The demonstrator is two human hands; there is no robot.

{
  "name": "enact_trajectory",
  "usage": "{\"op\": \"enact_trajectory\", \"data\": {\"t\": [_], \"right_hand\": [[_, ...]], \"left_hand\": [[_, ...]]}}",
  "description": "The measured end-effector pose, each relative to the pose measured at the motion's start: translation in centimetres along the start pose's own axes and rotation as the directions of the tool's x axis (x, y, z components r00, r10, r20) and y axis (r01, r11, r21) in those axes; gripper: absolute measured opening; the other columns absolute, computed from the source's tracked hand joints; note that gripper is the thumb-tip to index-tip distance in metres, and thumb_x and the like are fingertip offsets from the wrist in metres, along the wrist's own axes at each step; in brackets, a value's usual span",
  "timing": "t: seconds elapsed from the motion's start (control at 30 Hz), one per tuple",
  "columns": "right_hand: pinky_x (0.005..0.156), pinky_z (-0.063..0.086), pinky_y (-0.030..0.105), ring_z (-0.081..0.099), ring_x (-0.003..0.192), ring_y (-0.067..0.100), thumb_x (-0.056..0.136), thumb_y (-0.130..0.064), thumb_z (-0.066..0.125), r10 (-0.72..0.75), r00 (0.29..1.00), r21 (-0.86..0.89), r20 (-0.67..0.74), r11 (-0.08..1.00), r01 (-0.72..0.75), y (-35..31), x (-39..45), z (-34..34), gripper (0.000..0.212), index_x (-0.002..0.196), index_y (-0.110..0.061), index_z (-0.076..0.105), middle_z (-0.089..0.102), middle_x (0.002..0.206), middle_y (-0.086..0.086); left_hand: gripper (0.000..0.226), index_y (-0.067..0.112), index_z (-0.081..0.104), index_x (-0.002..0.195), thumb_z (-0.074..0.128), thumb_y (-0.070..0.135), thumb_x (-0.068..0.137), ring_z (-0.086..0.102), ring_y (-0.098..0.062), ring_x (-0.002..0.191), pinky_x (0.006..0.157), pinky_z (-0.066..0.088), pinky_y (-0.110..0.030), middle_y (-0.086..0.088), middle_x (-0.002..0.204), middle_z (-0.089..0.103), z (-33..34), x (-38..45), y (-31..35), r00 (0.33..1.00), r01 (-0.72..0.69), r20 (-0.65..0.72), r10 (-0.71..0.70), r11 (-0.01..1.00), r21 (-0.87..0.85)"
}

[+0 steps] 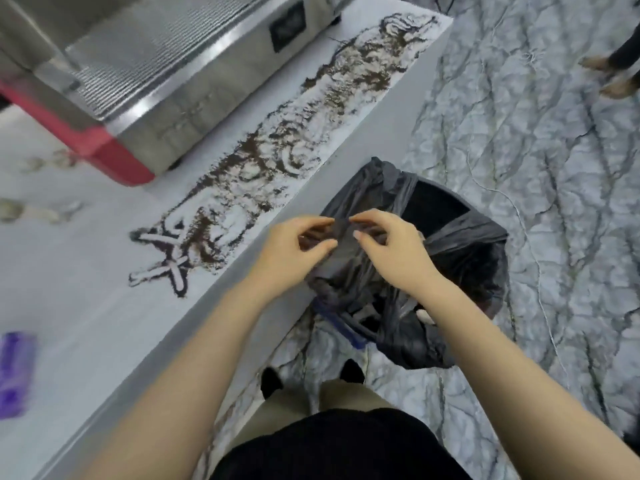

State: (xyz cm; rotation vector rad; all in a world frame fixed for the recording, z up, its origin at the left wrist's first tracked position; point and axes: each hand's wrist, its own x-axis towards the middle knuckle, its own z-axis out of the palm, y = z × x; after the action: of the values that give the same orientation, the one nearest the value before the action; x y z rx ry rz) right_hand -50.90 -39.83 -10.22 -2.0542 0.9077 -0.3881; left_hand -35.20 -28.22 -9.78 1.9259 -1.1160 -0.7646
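Note:
A black bin bag [460, 258] lines a dark waste bin [349, 323] that stands on the marble floor beside the counter. My left hand [291, 251] and my right hand [391, 247] are close together over the bag's near edge. Each pinches a fold of the thin black plastic between thumb and fingers. The bag's mouth [436, 206] gapes open behind my hands. What lies inside the bin is mostly hidden by the plastic.
A grey counter [104, 306] runs along the left, strewn with dark brown grounds [277, 147]. A steel machine with a red base [145, 74] stands at its back. A purple object [14, 372] lies at the left edge. Another person's feet [613, 74] stand at top right.

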Motion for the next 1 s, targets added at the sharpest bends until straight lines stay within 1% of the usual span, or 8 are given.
{"op": "enact_trajectory", "data": {"t": [0.13,0.37,0.47,0.57,0.73,0.83,0.9,1.0], "right_hand": [[0.078,0.05,0.012,0.059,0.094,-0.001,0.094,-0.018,0.059,-0.172,0.98,0.156,0.103,0.976,0.154,-8.5,2.5,6.0,0.021,0.113,-0.025,0.065,0.065,0.106,-0.01],[0.08,0.053,0.021,0.062,0.092,0.004,0.091,-0.016,0.061,-0.433,0.866,0.261,0.251,0.891,0.371,-20.4,5.7,19.0,0.019,0.109,-0.019,0.067,0.067,0.104,-0.007],[0.085,0.045,0.018,0.057,0.102,0.008,0.092,-0.02,0.059,-0.481,0.82,0.202,0.311,0.876,0.437,-23.7,7.7,24.2,0.023,0.114,-0.021,0.064,0.064,0.114,-0.005],[0.098,0.044,0.034,0.053,0.116,0.019,0.09,-0.021,0.058,-0.518,0.781,0.074,0.349,0.846,0.528,-25.7,10.6,29.4,0.031,0.12,-0.021,0.061,0.061,0.123,0.001],[0.109,0.033,0.046,0.025,0.14,0.032,0.094,-0.011,0.05,-0.435,0.765,-0.183,0.476,0.801,0.57,-26.8,14.0,35.1,0.046,0.139,-0.016,0.044,0.028,0.153,0.016],[0.111,0.032,0.045,0.017,0.145,0.029,0.095,-0.001,0.042,-0.442,0.718,-0.258,0.537,0.724,0.639,-26.7,14.0,36.6,0.048,0.141,-0.013,0.04,0.018,0.158,0.012],[0.11,0.035,0.041,0.02,0.144,0.027,0.093,0.003,0.043,-0.456,0.705,-0.281,0.543,0.693,0.664,-26.4,13.6,37.1,0.052,0.142,-0.014,0.037,0.018,0.158,0.009],[0.088,0.048,0.038,0.041,0.127,0.032,0.088,0.006,0.048,-0.528,0.688,-0.289,0.498,0.647,0.706,-25.9,12.5,36.8,0.042,0.126,-0.012,0.052,0.044,0.143,0.01]], "left_hand": [[0.032,0.018,0.07,0.119,0.075,0.018,0.087,0.067,-0.003,0.09,0.082,0.054,-0.016,0.006,0.102,0.073,-9.1,-4.8,-2.1,0.968,0.069,-0.238,-0.075,0.997,-0.036],[0.026,0.018,0.072,0.113,0.074,0.016,0.087,0.069,-0.005,0.089,0.08,0.054,-0.015,0.006,0.101,0.074,-22.0,-11.8,-8.0,0.83,0.173,-0.52,-0.202,0.979,-0.103],[0.026,0.017,0.072,0.115,0.072,0.017,0.089,0.069,-0.006,0.093,0.08,0.054,-0.014,0.006,0.106,0.073,-26.6,-12.5,-10.6,0.778,0.201,-0.594,-0.206,0.977,-0.075],[0.029,0.016,0.069,0.12,0.069,0.019,0.091,0.066,-0.009,0.1,0.083,0.053,-0.018,0.003,0.117,0.07,-31.0,-11.6,-13.9,0.752,0.246,-0.638,-0.166,0.969,0.038],[0.045,0.014,0.049,0.144,0.054,0.019,0.099,0.044,-0.028,0.136,0.113,0.035,-0.035,-0.01,0.15,0.045,-36.4,-8.0,-20.1,0.82,0.365,-0.56,-0.118,0.861,0.354],[0.055,0.014,0.034,0.153,0.049,0.018,0.1,0.033,-0.039,0.141,0.115,0.033,-0.047,-0.012,0.164,0.018,-37.7,-6.1,-23.0,0.888,0.405,-0.415,-0.198,0.766,0.499],[0.054,0.014,0.034,0.152,0.048,0.017,0.099,0.035,-0.038,0.142,0.113,0.036,-0.049,-0.009,0.166,0.012,-37.8,-5.7,-24.2,0.915,0.389,-0.33,-0.233,0.731,0.561],[0.047,0.008,0.048,0.144,0.051,0.009,0.097,0.041,-0.035,0.139,0.111,0.04,-0.045,-0.011,0.163,0.024,-37.3,-6.4,-24.2,0.928,0.357,-0.303,-0.215,0.743,0.566]]}}
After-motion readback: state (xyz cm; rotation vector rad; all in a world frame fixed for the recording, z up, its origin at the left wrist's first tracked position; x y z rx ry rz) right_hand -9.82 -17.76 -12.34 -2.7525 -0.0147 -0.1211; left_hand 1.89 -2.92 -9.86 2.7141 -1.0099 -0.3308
